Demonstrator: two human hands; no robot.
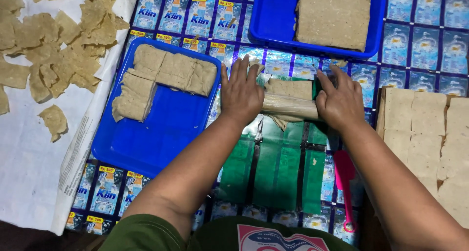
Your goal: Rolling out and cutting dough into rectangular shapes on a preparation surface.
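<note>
Beige dough sheet (289,88) under a roller (288,107), mid-mat.
We press our left hand (240,92) and right hand (340,103) flat, fingers extended, on the roller's ends; we count two blue trays (146,143), one pink tool (346,182).

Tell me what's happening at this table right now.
A person presses both hands on a rolling pin laid across a tan slab of dough on a green mat. The left hand lies flat on one end, the right hand on the other. A blue tray to the left holds cut dough pieces, another blue tray at the top holds a whole slab. Thin dried pieces lie on white paper at far left, and a pink tool lies by the right arm.
</note>
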